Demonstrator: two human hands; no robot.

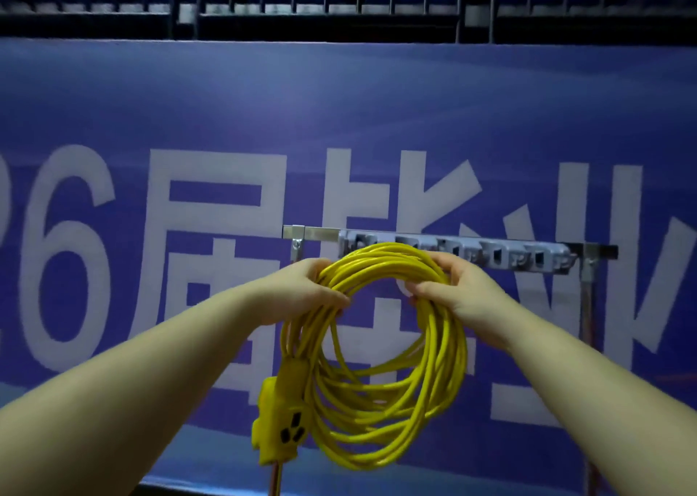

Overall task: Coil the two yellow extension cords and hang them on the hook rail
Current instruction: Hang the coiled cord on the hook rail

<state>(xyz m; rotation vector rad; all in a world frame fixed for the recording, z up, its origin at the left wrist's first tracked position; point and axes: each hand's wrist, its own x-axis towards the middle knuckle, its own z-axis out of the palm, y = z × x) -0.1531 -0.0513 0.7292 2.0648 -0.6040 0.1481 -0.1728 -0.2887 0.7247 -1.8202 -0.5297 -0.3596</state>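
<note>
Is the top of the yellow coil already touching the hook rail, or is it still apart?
Cannot tell. In the head view the top of the yellow coil overlaps the hook rail, hiding its left hooks, but a single view shows neither contact nor a gap.

Both my bare arms stretched forward, raised. Left hand point(317, 288) fingers curled, gripping cord point(392, 363); right hand point(456, 295) likewise, thumb on top.

Dim hall; blue banner point(226, 111) with large white characters fills the frame, dark railing point(339, 16) along top.
</note>
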